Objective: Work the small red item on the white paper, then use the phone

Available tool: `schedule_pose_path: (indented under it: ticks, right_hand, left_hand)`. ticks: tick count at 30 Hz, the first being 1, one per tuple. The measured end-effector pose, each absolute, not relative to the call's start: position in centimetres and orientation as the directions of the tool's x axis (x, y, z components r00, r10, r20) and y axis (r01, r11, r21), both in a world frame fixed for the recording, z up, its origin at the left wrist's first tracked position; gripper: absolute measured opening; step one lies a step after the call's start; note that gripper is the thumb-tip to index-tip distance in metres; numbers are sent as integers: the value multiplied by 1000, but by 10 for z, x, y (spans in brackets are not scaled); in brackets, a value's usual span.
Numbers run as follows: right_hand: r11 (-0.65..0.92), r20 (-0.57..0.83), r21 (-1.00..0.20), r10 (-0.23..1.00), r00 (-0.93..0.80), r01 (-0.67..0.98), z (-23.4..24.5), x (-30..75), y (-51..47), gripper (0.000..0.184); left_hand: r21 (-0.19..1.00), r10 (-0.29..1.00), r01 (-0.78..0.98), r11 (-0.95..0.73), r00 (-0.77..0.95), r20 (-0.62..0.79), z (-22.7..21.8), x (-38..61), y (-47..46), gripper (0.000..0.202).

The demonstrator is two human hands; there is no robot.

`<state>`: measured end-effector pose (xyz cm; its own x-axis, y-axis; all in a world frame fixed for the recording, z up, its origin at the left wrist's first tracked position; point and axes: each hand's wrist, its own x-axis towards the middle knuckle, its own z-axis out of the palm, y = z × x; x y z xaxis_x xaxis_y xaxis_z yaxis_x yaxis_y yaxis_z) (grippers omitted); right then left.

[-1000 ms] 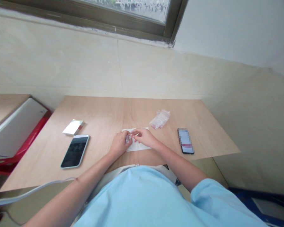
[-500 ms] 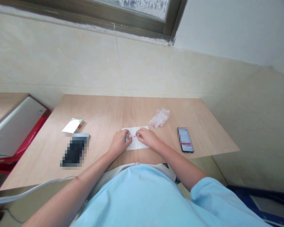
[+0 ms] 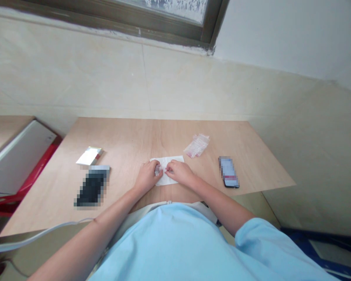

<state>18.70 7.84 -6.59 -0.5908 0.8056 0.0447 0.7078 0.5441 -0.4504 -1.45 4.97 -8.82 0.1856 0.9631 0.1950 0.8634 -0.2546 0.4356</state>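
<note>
The left hand (image 3: 148,177) and right hand (image 3: 181,173) are close together just above the tabletop (image 3: 140,132); the left hand pinches a small clear plastic packet (image 3: 158,170), too small to show what it holds; the right fingertips (image 3: 169,168) reach a thin pink mark at its side, and whether they grip it cannot be told. Under both hands lies a white paper sheet (image 3: 171,160). Beyond the right hand sits a clear plastic bag (image 3: 196,146) with red bits inside; further right lies a smartphone (image 3: 228,172), its screen blurred. Left of the left hand lie a second smartphone (image 3: 91,188), also blurred, and beyond it a white packet (image 3: 89,156) with a red end; no writing can be read.
</note>
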Motion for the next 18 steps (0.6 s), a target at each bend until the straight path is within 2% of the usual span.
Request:
schedule_pose_path:
  ticks: [5,12,18]
  right_hand:
    - [512,66,-546,816,-575,664,-71,193,86,8]
    - [415,120,-671,879,-462,615,-76,205,103,18]
    - [319,43,-756,895,-444,572,-71,193,95,4]
  left_hand:
    - [437,965,864,-250,184,188,-87,-15,49,14]
    - [451,966,858,-245,174,193,-87,-15,49,13]
    - [447,964,859,-250,177,199,-89,-15,49,14]
